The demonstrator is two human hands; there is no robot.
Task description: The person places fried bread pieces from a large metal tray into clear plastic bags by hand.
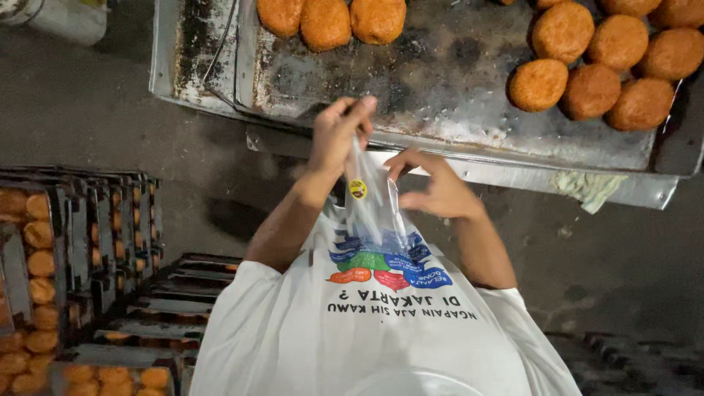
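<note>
— Dark concrete floor (95, 139) lies under everything, with racks of filled trays (44, 293) at the far left and the long metal counter (513, 176) ahead of us carrying the scorched baking tray (411, 95). Where do we stand with the bag?

— We have the clear plastic bag (374, 213) up between both hands, just off the counter's near edge, below the tray's near left corner. Our left hand (339, 132) has its grip pinched tight on the top of the bag, fingertips pressed together on the film. Our right hand (436, 187) curls at the bag's other side, fingers bent in on the edge; whether that grip is fully closed on the film we cannot tell.

— So how do we open it cleanly?

— We judge it best to rub the two layers apart at the mouth, pulling gently sideways, not down, so the thin film does not tear.

— And the round brown buns (587, 66)?

— They sit on the tray's far right, well apart from the bag; three more (330, 22) lie at the far left edge.
</note>
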